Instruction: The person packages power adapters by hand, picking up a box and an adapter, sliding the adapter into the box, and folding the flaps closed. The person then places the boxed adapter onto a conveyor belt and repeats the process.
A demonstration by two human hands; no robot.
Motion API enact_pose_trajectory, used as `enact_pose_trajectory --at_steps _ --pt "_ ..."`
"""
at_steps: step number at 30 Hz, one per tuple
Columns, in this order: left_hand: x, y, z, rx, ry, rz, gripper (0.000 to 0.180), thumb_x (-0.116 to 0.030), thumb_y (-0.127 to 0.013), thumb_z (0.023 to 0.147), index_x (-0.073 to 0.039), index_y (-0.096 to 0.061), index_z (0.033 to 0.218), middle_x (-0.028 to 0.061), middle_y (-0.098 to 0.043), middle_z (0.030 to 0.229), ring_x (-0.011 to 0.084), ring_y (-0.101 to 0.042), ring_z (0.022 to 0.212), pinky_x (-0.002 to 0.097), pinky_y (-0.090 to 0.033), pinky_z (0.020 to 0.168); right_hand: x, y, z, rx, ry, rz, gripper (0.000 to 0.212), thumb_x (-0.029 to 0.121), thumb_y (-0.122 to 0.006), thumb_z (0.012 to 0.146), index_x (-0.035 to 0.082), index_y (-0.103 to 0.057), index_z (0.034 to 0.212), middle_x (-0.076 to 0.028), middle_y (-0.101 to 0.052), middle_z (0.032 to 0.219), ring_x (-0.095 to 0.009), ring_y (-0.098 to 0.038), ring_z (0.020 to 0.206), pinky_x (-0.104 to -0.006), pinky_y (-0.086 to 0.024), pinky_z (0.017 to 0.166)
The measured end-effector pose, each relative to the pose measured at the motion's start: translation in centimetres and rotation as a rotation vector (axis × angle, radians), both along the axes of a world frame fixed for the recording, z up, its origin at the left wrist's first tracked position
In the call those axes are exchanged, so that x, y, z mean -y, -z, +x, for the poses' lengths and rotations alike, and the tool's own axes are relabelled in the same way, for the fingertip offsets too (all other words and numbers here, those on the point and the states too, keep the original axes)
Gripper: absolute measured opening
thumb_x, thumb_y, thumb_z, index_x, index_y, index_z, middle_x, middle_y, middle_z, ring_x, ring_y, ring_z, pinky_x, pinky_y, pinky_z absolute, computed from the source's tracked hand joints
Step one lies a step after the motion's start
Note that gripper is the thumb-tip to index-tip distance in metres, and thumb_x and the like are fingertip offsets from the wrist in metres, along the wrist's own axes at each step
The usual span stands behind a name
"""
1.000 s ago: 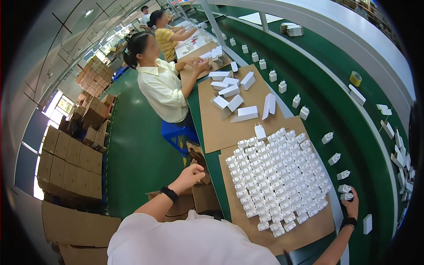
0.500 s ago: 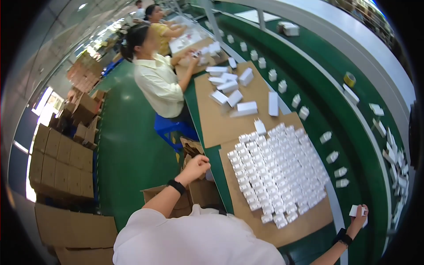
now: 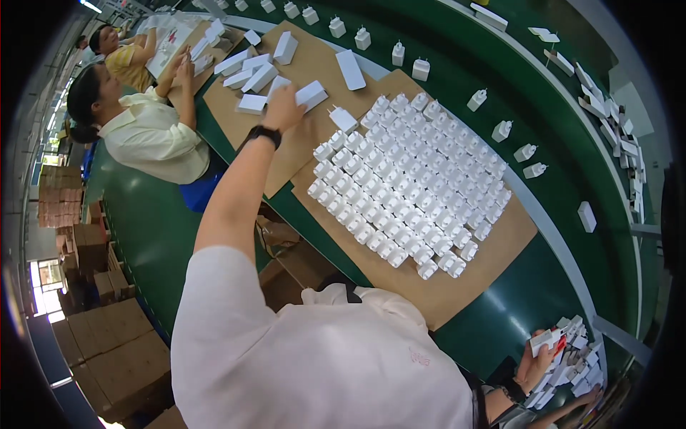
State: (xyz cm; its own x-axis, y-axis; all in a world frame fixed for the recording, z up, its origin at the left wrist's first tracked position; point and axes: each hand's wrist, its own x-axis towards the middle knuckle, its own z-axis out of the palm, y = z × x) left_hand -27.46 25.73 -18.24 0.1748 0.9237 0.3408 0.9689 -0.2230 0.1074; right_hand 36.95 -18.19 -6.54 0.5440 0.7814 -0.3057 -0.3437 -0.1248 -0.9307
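Note:
My left hand (image 3: pixel 286 109) reaches over the far brown board, right at a white box (image 3: pixel 279 87) in a loose group of white boxes. Motion smears its fingers, and whether they grip the box cannot be made out. At the lower right, my right hand (image 3: pixel 530 368) is closed around a small white box (image 3: pixel 542 343), beside a pile of white pieces (image 3: pixel 572 368). Between my hands stand many white plug chargers (image 3: pixel 421 171), packed in tight rows on the near brown board (image 3: pixel 450 293). One charger (image 3: pixel 344 119) stands apart at their far edge.
Single chargers (image 3: pixel 477 99) stand spaced along the green belt (image 3: pixel 550 186), with a white box (image 3: pixel 587 217) nearer. Another person's hand (image 3: pixel 587 397) is by the pile. A seated co-worker (image 3: pixel 153 136) works at the far left. Cartons (image 3: pixel 107 350) stack on the left floor.
My view has swung to the right. My left hand went from beside the table out to the white boxes. My right hand moved from over the belt to the pile at lower right.

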Motion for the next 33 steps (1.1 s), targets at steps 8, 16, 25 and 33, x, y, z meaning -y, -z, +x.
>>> enact_pose_trajectory --at_steps 8,16,25,33 --pt "-13.2 0.7 9.9 -0.385 0.313 -0.096 0.028 -0.014 -0.051 0.081 -0.021 -0.061 0.107 0.0096 -0.051 0.117 0.0311 -0.054 0.101 0.0424 -0.043 0.087 2.0 -1.8 -1.9 0.829 -0.393 -0.33 0.038 0.004 -0.057 0.075 0.003 -0.056 0.114 -0.022 -0.039 0.131 -0.039 -0.031 0.125 -0.046 -0.02 0.105" --pt "-4.4 -13.8 8.2 0.663 0.181 -0.14 0.029 -0.017 -0.055 0.078 -0.004 -0.054 0.104 0.0119 -0.057 0.102 0.0274 -0.054 0.096 0.0366 -0.042 0.083 -5.9 -2.0 -3.1 0.849 -0.681 -0.198 0.038 0.011 -0.065 0.073 0.002 -0.055 0.109 -0.02 -0.05 0.116 -0.034 -0.049 0.102 -0.0437 -0.042 0.085" --pt "24.5 -18.5 13.4 2.452 0.013 -0.883 0.046 -0.035 -0.051 0.084 -0.001 -0.045 0.115 0.0175 -0.06 0.092 0.0278 -0.063 0.069 0.0401 -0.053 0.056 -13.6 -1.1 -15.5 -0.07 -0.679 0.187 0.057 0.024 -0.074 0.065 0.008 -0.04 0.108 -0.007 -0.054 0.082 -0.013 -0.052 0.055 -0.021 -0.039 0.041" --pt "33.6 -13.6 19.1 1.527 0.181 -0.812 0.058 -0.019 -0.069 0.076 0.0 -0.041 0.122 0.0069 -0.055 0.106 0.0125 -0.053 0.097 0.0261 -0.042 0.085 -13.8 -7.4 -22.0 -0.005 -0.67 0.357 0.055 0.007 -0.069 0.069 0.008 -0.041 0.117 -0.004 -0.055 0.09 -0.013 -0.056 0.079 -0.0233 -0.045 0.068"
